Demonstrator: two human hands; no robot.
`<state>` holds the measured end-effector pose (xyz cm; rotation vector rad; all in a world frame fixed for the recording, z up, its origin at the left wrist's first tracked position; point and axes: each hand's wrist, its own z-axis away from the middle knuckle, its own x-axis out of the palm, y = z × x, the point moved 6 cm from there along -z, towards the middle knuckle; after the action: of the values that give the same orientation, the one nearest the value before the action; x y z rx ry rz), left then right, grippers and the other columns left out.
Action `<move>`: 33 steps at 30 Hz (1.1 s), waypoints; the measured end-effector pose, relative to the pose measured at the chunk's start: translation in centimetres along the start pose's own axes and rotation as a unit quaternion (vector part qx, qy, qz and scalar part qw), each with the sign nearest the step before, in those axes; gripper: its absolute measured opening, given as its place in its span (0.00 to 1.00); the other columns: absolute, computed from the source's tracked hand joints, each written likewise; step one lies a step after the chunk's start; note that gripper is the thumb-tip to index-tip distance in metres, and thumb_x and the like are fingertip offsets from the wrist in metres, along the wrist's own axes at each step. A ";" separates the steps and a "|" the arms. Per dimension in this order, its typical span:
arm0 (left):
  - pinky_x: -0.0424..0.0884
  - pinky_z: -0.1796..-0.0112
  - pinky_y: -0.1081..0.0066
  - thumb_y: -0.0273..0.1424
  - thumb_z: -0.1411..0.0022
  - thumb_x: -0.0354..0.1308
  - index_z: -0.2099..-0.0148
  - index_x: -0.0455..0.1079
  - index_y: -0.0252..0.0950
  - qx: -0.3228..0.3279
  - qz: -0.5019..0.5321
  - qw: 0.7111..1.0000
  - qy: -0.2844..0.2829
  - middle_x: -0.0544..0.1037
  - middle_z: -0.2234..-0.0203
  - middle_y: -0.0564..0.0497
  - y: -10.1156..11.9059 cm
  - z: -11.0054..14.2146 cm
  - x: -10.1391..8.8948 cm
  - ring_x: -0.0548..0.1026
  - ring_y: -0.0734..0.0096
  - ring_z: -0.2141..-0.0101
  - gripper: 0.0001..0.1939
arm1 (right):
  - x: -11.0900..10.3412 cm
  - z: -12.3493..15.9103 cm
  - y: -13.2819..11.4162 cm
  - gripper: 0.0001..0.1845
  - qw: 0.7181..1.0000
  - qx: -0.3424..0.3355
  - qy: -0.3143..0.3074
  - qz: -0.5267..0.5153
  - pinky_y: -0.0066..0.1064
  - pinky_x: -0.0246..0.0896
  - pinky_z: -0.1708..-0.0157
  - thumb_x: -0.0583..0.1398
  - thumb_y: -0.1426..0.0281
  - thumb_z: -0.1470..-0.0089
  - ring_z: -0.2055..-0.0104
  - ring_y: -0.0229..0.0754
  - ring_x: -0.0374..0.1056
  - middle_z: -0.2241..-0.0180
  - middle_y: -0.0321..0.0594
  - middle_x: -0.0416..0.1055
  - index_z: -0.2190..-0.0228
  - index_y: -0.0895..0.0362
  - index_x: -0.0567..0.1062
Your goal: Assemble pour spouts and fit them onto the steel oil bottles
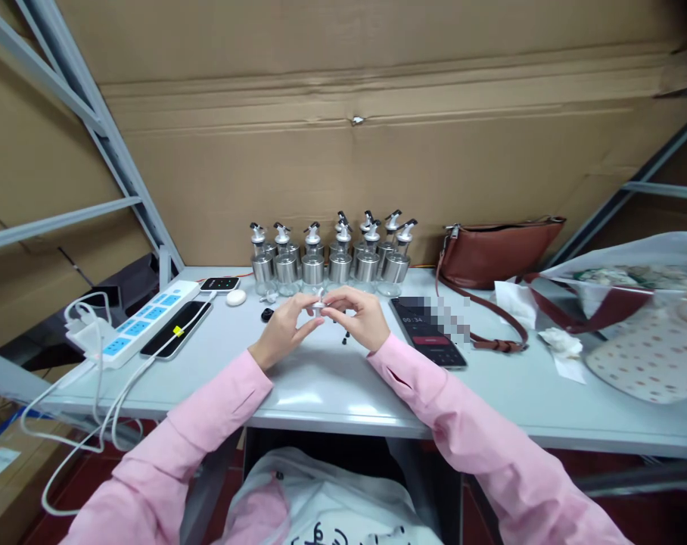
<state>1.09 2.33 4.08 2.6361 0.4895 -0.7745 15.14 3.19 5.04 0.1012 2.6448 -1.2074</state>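
Over the middle of the table, my left hand [285,327] and my right hand [362,316] meet with fingertips closed on a small grey-white bottle pourer top [318,307]. Its finer details are too small to make out. Just behind my hands stand several glass oil bottles [312,269] with steel bands and grey pourer tops with black flaps. A loose grey pourer piece [268,298] lies beyond my left hand, and a black cap-like piece [267,315] rests beside that hand. Small black parts [345,337] lie under my right hand.
A phone with a lit screen [428,333] and a brown bag [496,253] are on the right, near a plastic bag [650,265]. On the left are a power strip [144,322] with white cables, a dark phone [176,330] and a white round case [235,297].
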 end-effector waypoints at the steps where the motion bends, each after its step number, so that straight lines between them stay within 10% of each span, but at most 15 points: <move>1: 0.69 0.63 0.67 0.38 0.34 0.49 0.50 0.59 0.38 0.008 -0.003 1.000 0.009 0.73 0.64 0.48 0.2 0.3 0.1 0.73 0.69 0.66 0.13 | 0.1 0.0 0.0 0.14 1.000 0.000 -0.006 -0.003 0.31 0.70 0.70 0.65 0.59 0.55 0.73 0.38 0.72 0.70 0.42 0.74 0.73 0.57 0.75; 33: 0.66 0.65 0.64 0.27 0.47 0.52 0.50 0.54 0.39 0.057 -0.043 0.997 0.035 0.73 0.66 0.51 0.8 1.1 0.6 0.71 0.68 0.71 0.21 | 0.3 0.0 2.2 0.23 0.983 0.129 -0.083 -0.102 0.30 0.67 0.73 0.61 0.50 0.54 0.77 0.38 0.71 0.79 0.39 0.73 0.76 0.59 0.75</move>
<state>1.40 1.31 3.04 2.7711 0.5964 -0.7600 15.24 4.61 3.37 -0.2220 2.3908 -1.5466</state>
